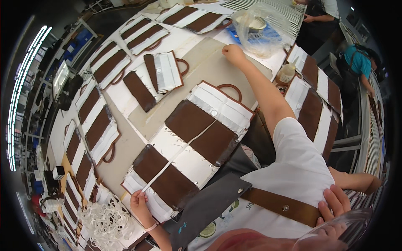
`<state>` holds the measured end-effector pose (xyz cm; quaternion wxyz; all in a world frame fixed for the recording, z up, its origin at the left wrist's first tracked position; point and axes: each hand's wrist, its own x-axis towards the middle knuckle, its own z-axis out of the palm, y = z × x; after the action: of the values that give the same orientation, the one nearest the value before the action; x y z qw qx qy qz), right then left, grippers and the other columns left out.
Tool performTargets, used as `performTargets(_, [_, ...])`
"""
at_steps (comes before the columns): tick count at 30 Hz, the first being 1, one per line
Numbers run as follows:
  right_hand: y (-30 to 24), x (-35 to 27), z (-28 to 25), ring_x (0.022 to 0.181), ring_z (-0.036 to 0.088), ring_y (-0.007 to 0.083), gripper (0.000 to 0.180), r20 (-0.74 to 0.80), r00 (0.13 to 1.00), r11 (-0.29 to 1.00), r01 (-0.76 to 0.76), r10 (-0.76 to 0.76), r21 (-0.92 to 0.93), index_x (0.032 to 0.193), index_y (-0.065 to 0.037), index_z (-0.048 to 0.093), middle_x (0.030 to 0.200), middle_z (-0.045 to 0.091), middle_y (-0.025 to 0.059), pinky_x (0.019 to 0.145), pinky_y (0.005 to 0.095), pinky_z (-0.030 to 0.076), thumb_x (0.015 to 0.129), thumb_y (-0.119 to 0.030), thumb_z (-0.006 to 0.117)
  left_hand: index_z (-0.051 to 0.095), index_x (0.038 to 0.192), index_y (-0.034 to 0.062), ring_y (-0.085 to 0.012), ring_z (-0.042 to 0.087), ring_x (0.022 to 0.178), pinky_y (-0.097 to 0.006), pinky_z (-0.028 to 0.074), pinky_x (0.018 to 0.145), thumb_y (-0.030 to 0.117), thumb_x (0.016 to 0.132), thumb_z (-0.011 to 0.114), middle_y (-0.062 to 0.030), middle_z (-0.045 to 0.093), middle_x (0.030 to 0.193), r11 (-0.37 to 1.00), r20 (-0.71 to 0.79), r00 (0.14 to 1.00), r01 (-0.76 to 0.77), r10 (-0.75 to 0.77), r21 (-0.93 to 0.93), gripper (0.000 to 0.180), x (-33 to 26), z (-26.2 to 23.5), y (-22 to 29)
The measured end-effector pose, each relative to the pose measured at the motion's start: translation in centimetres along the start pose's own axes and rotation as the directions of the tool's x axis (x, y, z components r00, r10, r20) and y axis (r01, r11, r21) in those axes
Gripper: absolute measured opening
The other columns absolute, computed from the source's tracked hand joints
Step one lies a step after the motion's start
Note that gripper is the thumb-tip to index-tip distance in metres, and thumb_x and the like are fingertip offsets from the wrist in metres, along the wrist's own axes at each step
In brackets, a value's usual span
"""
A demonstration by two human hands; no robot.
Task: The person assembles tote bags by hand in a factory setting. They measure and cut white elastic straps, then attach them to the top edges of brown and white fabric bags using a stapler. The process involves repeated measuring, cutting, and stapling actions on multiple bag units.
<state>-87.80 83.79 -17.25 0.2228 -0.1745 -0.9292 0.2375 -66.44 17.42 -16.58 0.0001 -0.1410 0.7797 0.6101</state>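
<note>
A bag panel piece (167, 136), white lining with dark brown patches and a brown handle, lies spread out in front of me. A narrow whitish strip (184, 147) runs lengthwise across its middle. My left hand (139, 203) pinches the strip's end at the panel's near-left edge. Beyond the handle end, my right hand (233, 54) is held closed over the grey board (205, 52); anything in its fingers is too small to make out. Beside the board's middle sits another handled piece (164, 72) with a loose brown patch (140, 90).
Similar handled panels (109, 62) line the table's left and far sides, with more panels (310, 100) at right. White strips (106, 221) lie heaped at lower left. A plastic-covered bowl (255, 23) and a bottle (287, 73) stand at right. Other people (358, 60) work nearby.
</note>
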Motion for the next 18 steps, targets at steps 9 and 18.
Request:
performTargets(9, [2.7, 3.2, 4.2, 0.097, 0.06, 0.0353, 0.022, -0.155, 0.986, 0.966, 0.014, -0.056, -0.259, 0.097, -0.012, 0.074, 0.098, 0.062, 0.0158, 0.084, 0.0442, 0.049, 0.085, -0.017, 0.057, 0.062, 0.1, -0.0004, -0.0062, 0.055, 0.068, -0.019, 0.045, 0.064, 0.011, 0.094, 0.06, -0.0023, 0.064, 0.083, 1.0, 0.002, 1.0, -0.007, 0.007, 0.002, 0.013, -0.2, 0.1, 0.5])
performTargets(18, [2.4, 2.1, 4.3, 0.092, 0.058, 0.0343, 0.022, -0.204, 0.969, 0.949, 0.068, -0.136, -0.309, 0.095, -0.011, 0.076, 0.093, 0.061, 0.0152, 0.081, 0.043, 0.049, 0.081, -0.008, 0.059, 0.063, 0.1, 0.0007, -0.0062, 0.055, 0.067, -0.019, 0.046, 0.063, 0.01, 0.093, 0.061, -0.0024, 0.065, 0.082, 0.999, -0.024, 0.999, 0.023, -0.023, -0.027, 0.011, -0.2, 0.0, 0.0])
